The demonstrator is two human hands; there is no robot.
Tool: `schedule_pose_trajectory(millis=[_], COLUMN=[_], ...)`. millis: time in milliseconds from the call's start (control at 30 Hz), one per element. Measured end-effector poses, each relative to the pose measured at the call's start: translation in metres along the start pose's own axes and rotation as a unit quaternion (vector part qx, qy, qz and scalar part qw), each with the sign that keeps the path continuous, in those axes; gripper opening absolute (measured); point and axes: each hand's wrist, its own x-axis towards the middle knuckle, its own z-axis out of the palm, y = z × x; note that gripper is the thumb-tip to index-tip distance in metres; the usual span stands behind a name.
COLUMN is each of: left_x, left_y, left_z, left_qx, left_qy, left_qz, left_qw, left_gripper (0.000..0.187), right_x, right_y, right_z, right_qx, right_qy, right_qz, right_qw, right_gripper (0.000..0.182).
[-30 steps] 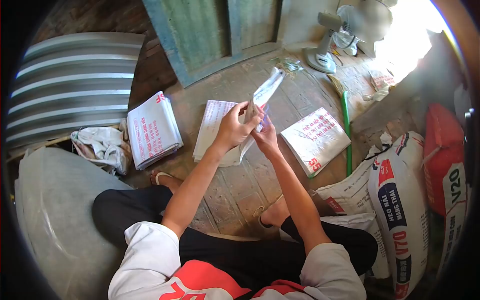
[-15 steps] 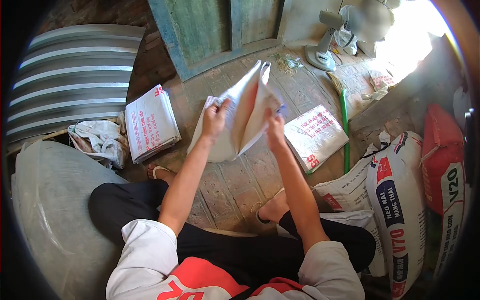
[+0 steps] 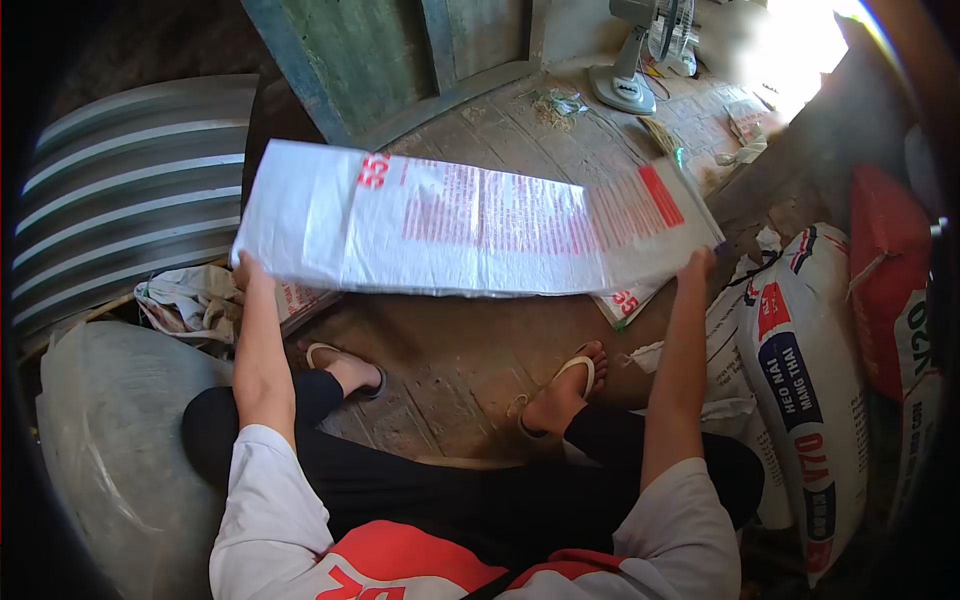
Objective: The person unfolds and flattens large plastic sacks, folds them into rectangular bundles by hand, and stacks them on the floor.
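A long white feed sack (image 3: 470, 225) with red print is stretched out flat between my hands, above the brick floor. My left hand (image 3: 245, 272) grips its lower left corner, and my right hand (image 3: 702, 262) grips its lower right corner; both sets of fingers are partly hidden by the sack. Below its left part shows the edge of a folded sack stack (image 3: 305, 303). Beneath the right part, the corner of another folded sack (image 3: 625, 303) peeks out.
Full feed bags (image 3: 800, 390) stand at my right, a red one (image 3: 888, 280) among them. Corrugated sheets (image 3: 135, 180), a crumpled cloth (image 3: 190, 300) and a big grey plastic-like bulk (image 3: 125, 430) lie to my left. A fan (image 3: 625, 85) stands by the door panel (image 3: 400, 70).
The sack was bunched and gaping between my hands; now it is spread wide and flat. My hands have moved far apart, and the sack now covers most of the folded ones.
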Motion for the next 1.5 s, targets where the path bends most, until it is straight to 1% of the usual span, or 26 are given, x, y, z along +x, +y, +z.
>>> schedule_pose_trajectory(millis=[33, 100, 133, 233, 300, 333, 433, 500, 567, 633, 700, 767, 833, 867, 933, 967, 1033, 1100, 1133, 1167, 1233, 1267, 1300, 1367, 1433, 1500], left_x=[0.037, 0.060, 0.060, 0.065, 0.066, 0.030, 0.003, 0.004, 0.005, -0.001, 0.017, 0.016, 0.021, 0.021, -0.009, -0.021, -0.015, -0.054, -0.068, -0.084, -0.143, -0.172, -0.192, -0.238, -0.279, -0.304], left_y=[-0.038, -0.087, -0.102, -0.130, -0.134, -0.112, -0.100, -0.100, -0.102, -0.107, -0.123, -0.125, -0.125, -0.126, -0.099, -0.087, -0.086, -0.054, -0.045, -0.037, -0.001, 0.013, 0.024, 0.052, 0.074, 0.079], left_z=[-0.010, -0.023, -0.028, -0.027, -0.019, -0.020, -0.015, -0.021, -0.030, -0.031, -0.034, -0.034, -0.026, -0.021, -0.020, -0.018, 0.000, 0.022, 0.039, 0.053, 0.069, 0.073, 0.077, 0.075, 0.067, 0.062], left_qx=[0.058, 0.141, 0.158, 0.052, -0.007, 0.038, -0.008, 0.139, 0.289, 0.261, 0.244, 0.200, 0.032, -0.053, -0.143, -0.187, -0.193, -0.135, -0.136, -0.136, -0.072, -0.126, -0.117, -0.105, -0.143, -0.135], left_qy=[0.008, 0.031, 0.038, 0.015, -0.008, 0.001, -0.076, -0.015, 0.035, 0.040, 0.072, 0.059, 0.028, 0.010, -0.036, -0.059, -0.072, -0.051, -0.061, -0.070, -0.094, -0.152, -0.196, -0.257, -0.339, -0.401], left_qz=[0.005, -0.010, -0.025, -0.111, -0.134, -0.101, -0.052, 0.024, 0.110, 0.101, 0.118, 0.105, -0.015, -0.075, -0.129, -0.155, -0.089, -0.004, 0.054, 0.112, 0.142, 0.207, 0.213, 0.215, 0.190, 0.188], left_qw=[0.998, 0.989, 0.986, 0.992, 0.991, 0.994, 0.996, 0.990, 0.950, 0.959, 0.960, 0.972, 0.999, 0.996, 0.981, 0.968, 0.975, 0.989, 0.987, 0.982, 0.983, 0.958, 0.950, 0.936, 0.910, 0.887], left_gripper=[0.059, 0.058, 0.057, 0.056, 0.055, 0.048, 0.043, 0.035, 0.033, 0.033, 0.033, 0.037, 0.041, 0.044, 0.048, 0.050, 0.050, 0.050, 0.050, 0.051, 0.046, 0.043, 0.044, 0.044, 0.037, 0.034], right_x=[0.000, 0.003, 0.005, -0.018, -0.014, -0.008, -0.016, -0.023, -0.033, -0.040, -0.044, -0.059, -0.094, -0.093, -0.081, -0.063, -0.018, 0.006, -0.003, -0.020, -0.052, -0.086, -0.147, -0.169, -0.246, -0.288], right_y=[0.001, 0.001, 0.000, -0.002, 0.004, 0.009, 0.013, 0.009, 0.003, 0.004, 0.008, 0.009, -0.006, -0.005, 0.007, 0.017, 0.032, 0.033, 0.033, 0.035, 0.020, 0.006, -0.018, -0.008, -0.033, -0.024], right_z=[-0.006, -0.020, -0.032, -0.036, -0.040, -0.040, -0.039, -0.040, -0.044, -0.051, -0.055, -0.048, -0.038, -0.040, -0.043, -0.043, -0.036, -0.018, 0.004, 0.030, 0.073, 0.091, 0.110, 0.139, 0.151, 0.158], right_qx=[-0.031, -0.094, -0.191, -0.100, -0.133, -0.147, -0.101, -0.082, -0.115, -0.198, -0.196, -0.206, -0.228, -0.227, -0.224, -0.191, -0.126, -0.209, -0.177, -0.143, -0.108, -0.117, -0.182, -0.107, -0.128, -0.051], right_qy=[0.035, 0.107, 0.123, 0.111, 0.113, 0.115, 0.158, 0.191, 0.224, 0.252, 0.241, 0.235, 0.242, 0.219, 0.170, 0.148, 0.103, 0.068, 0.040, 0.013, -0.117, -0.163, -0.169, -0.331, -0.393, -0.457], right_qz=[-0.033, -0.099, -0.096, -0.107, -0.068, -0.050, -0.025, -0.012, -0.010, -0.018, -0.017, -0.012, -0.004, -0.042, -0.117, -0.102, -0.073, -0.091, -0.208, -0.321, -0.333, -0.343, -0.361, -0.302, -0.290, -0.276], right_qw=[0.998, 0.985, 0.969, 0.983, 0.982, 0.981, 0.982, 0.978, 0.968, 0.947, 0.950, 0.950, 0.943, 0.948, 0.953, 0.965, 0.984, 0.971, 0.961, 0.936, 0.929, 0.918, 0.899, 0.888, 0.863, 0.844], right_gripper=[0.042, 0.048, 0.049, 0.041, 0.043, 0.044, 0.050, 0.053, 0.054, 0.054, 0.055, 0.058, 0.062, 0.060, 0.056, 0.053, 0.048, 0.038, 0.036, 0.036, 0.035, 0.034, 0.031, 0.027, 0.027, 0.027])
